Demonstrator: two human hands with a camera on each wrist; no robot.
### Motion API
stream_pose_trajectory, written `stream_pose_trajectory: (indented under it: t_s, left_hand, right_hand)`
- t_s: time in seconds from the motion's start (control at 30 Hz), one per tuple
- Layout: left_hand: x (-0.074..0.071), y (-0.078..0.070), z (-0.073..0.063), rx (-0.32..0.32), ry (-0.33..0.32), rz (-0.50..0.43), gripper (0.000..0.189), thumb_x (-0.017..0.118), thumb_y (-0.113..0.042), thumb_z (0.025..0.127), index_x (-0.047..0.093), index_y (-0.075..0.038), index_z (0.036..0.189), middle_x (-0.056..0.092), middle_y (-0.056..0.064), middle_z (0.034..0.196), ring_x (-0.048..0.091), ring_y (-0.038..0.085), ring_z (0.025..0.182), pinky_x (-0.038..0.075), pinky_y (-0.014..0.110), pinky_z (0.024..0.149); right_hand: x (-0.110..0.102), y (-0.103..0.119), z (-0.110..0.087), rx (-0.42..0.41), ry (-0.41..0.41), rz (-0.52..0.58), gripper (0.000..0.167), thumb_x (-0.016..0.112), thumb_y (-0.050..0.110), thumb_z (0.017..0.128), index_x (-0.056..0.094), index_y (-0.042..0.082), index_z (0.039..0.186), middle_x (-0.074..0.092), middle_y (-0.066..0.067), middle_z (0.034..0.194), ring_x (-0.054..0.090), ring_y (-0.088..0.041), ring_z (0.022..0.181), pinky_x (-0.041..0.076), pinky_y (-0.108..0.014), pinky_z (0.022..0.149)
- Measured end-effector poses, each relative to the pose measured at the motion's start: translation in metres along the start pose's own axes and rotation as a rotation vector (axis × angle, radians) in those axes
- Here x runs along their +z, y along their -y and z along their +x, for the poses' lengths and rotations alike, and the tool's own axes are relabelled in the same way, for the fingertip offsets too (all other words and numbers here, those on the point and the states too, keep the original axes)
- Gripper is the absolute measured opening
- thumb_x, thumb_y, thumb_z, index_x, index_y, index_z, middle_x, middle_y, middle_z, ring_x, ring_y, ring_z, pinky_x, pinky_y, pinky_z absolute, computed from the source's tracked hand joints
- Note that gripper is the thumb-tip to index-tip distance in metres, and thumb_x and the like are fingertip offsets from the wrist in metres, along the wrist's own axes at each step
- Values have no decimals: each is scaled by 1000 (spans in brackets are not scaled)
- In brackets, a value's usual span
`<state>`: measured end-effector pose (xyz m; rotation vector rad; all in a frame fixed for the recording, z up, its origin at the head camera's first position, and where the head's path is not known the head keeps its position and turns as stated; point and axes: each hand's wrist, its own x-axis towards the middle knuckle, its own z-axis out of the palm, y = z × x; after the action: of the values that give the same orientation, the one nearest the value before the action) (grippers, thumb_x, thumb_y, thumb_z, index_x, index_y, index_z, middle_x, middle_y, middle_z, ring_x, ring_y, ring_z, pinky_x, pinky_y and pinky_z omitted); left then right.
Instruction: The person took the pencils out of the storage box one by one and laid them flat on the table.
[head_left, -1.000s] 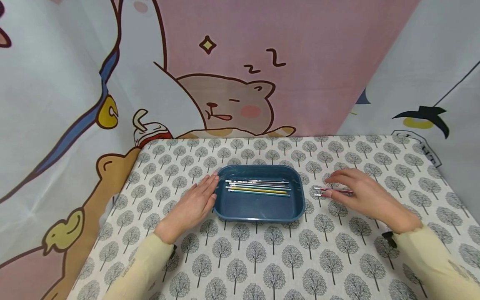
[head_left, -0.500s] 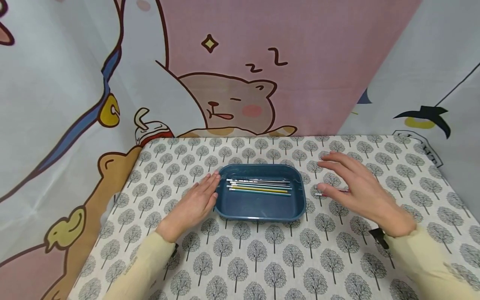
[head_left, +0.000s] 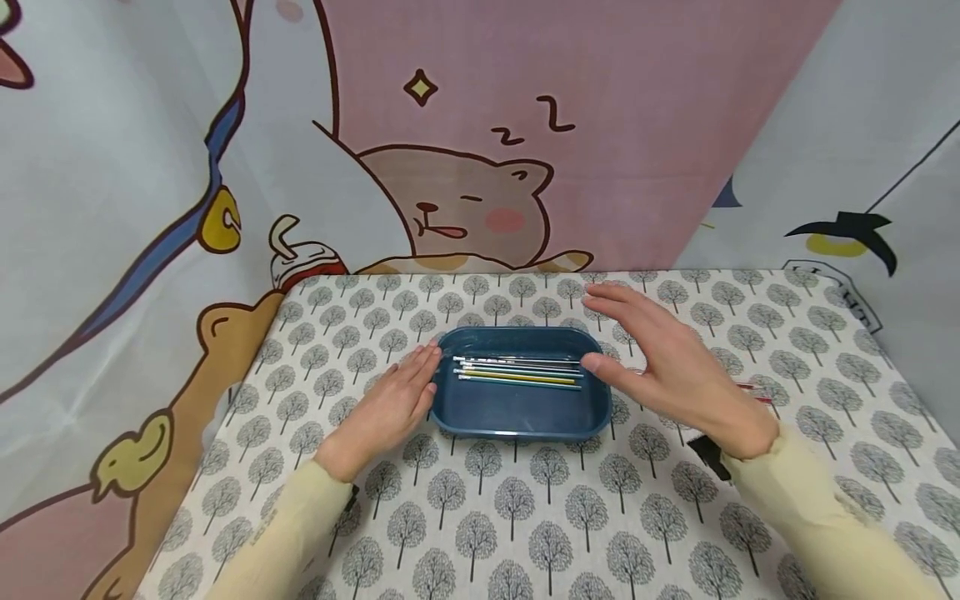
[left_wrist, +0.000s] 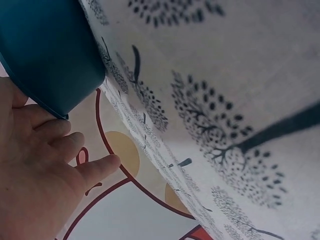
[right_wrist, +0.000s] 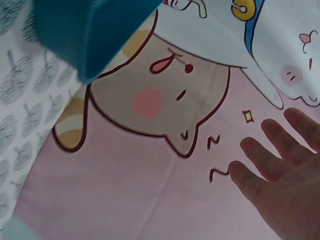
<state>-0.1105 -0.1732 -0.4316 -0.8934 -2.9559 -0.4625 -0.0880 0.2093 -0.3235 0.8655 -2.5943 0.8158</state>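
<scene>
A dark blue rectangular tray [head_left: 517,435] stands on the tablecloth in the head view. Several pencils [head_left: 519,377], among them yellow and teal ones, lie side by side in its back half. At the tray's left end my left hand [head_left: 390,404] touches the rim with straight fingers; the left wrist view shows fingertips at the tray's edge [left_wrist: 62,112]. My right hand [head_left: 667,367] hovers at the right end, fingers spread and holding nothing, its thumb overlapping the rim. Behind that wrist, red pencils [head_left: 761,398] lie on the cloth, mostly hidden.
A white cloth [head_left: 547,517] printed with grey trees covers the table. Behind its far edge hangs a pink and white cartoon curtain [head_left: 637,125], continuing down the left side. A black strap [head_left: 708,457] shows under the right wrist.
My right hand has lifted away from the red pencils, its fingers spreading, and moved left to the tray's right end. My left hand has stayed at the left rim.
</scene>
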Motion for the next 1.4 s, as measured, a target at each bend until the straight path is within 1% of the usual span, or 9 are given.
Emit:
stream_pose_trajectory:
  t_s: [0.1,0.3,0.43,0.6,0.8,0.97,1.13,1.27,1.4]
  left_hand:
    - [1,0,0,0,2,-1,56,41,-25,112,29,-3,162,25,12,169,29,34,154,32,60,120]
    - [1,0,0,-13,22,-5,56,41,-25,112,27,-5,162,22,10,170,26,33,155,31,60,121]
    - [0,0,0,-21,25,0,56,40,-26,112,27,-5,163,21,10,170,24,31,156,31,60,121]
    - [0,1,1,-22,24,1,56,41,-25,112,26,-5,163,21,10,171,24,32,156,31,60,121]
    - [0,1,0,-24,17,-1,56,41,-25,112,27,-5,163,22,9,171,26,33,155,32,61,120]
    - [2,1,-1,-27,17,-7,56,41,-26,112,28,-6,163,22,7,171,27,31,155,33,62,119]
    - [2,1,-1,-25,9,-10,55,42,-25,112,29,-6,162,24,8,170,27,32,155,33,62,119]
    - [2,1,-1,-23,10,-11,55,42,-25,112,29,-6,162,24,8,170,27,32,155,33,62,119]
    - [1,1,-1,-24,13,-13,56,42,-25,112,28,-6,163,24,8,170,27,33,155,33,63,119]
  right_hand:
    - [4,6,10,-23,10,24,67,76,33,95,50,14,154,42,-1,162,39,-28,148,38,-58,116]
    - [13,14,32,-76,14,49,65,72,37,99,49,12,154,43,-4,162,40,-30,148,38,-59,116]
    - [22,19,46,-84,23,73,65,69,41,100,49,13,155,43,-2,162,40,-27,149,37,-58,117]
    - [35,22,62,-41,58,137,66,68,45,99,48,16,155,46,0,159,43,-24,146,40,-55,116]
    - [56,23,75,28,134,192,68,68,50,98,48,18,155,49,-2,157,47,-25,143,42,-53,115]
    - [75,19,84,68,193,232,68,72,46,97,50,13,153,53,-5,153,51,-26,139,45,-52,113]
    - [94,12,91,103,248,253,69,74,43,96,50,11,153,56,-5,151,55,-23,136,48,-46,111]
    - [108,6,94,112,296,279,66,75,37,97,50,9,151,59,-6,147,57,-21,135,50,-43,110]
    - [115,2,96,117,338,292,63,77,33,96,53,7,149,62,-7,144,58,-22,134,49,-42,111]
